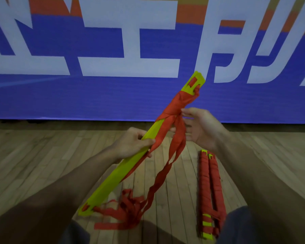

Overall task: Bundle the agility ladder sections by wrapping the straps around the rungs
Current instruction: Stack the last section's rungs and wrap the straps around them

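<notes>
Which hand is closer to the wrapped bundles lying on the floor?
Right. The right hand hovers just over the far end of the bundles; the left hand grips the yellow rungs further left.

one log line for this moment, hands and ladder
left hand: grips yellow rungs | right hand: open beside red strap | wrap: upper end only | floor: wrapped bundles

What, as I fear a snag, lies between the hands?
Loose red straps hang between the left hand, gripping the rungs, and the right hand; head view.
</notes>
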